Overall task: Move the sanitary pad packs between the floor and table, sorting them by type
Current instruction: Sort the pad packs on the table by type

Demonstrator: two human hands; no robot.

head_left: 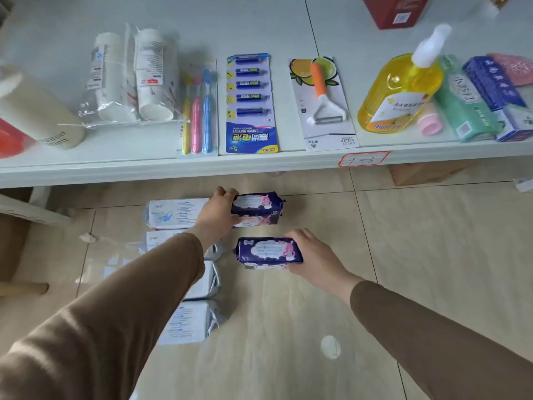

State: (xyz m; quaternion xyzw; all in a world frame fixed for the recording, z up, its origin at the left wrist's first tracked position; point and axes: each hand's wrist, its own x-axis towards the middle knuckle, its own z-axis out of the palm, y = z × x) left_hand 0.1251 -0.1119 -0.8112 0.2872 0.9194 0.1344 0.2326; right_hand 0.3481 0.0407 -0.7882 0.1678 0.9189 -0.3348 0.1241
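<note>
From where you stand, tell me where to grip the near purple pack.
Grip the near purple pack across its short width at the right end, coming from above and the right. It lies flat and long on the floor, and the right hand already holds that end.

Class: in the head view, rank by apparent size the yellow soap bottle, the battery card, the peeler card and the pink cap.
1. yellow soap bottle
2. battery card and peeler card: look alike, not ranked
3. pink cap

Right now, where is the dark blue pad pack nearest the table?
In the head view it lies on the floor tiles, centre frame, just below the table edge: the farther dark blue pack, held by the left hand, beside a white pack.
</note>
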